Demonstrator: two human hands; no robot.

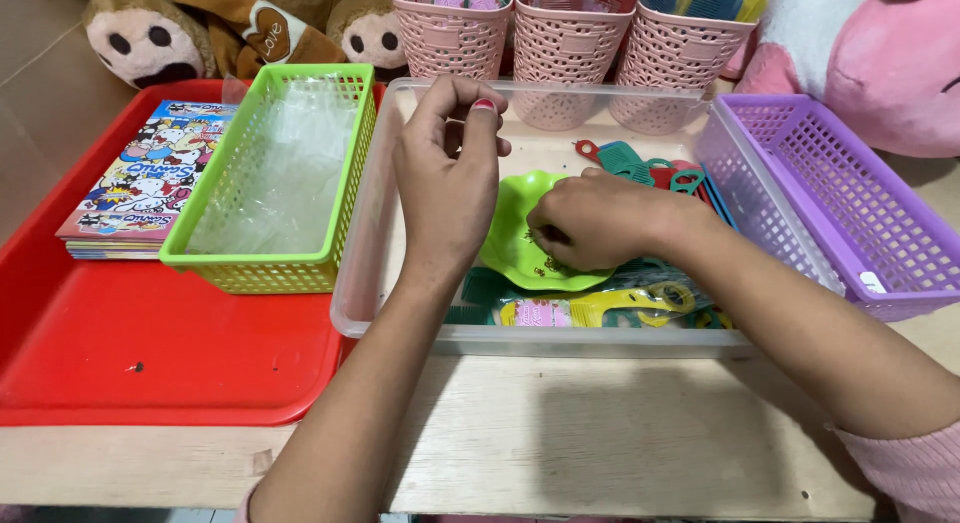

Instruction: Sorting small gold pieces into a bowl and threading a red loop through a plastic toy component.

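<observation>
Pink ribbed sleeve cuff (915, 468); red-painted thumbnail (484, 105), bare forearms.

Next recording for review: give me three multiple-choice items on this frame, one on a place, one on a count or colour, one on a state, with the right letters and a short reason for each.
1. Where does the green basket stand?
A. on the red tray
B. inside the clear bin
C. in the purple basket

2. How many pink baskets stand in the row behind the clear bin?
A. one
B. three
C. five

3. What is the right hand doing?
A. lying flat on the wooden table
B. resting closed on the green plate in the bin
C. gripping the booklets

Answers: 1 A, the red tray shows beneath and around it. 2 B, three stand side by side. 3 B, its curled fingers lie on the plate, while the left hand is raised above the bin.
</observation>
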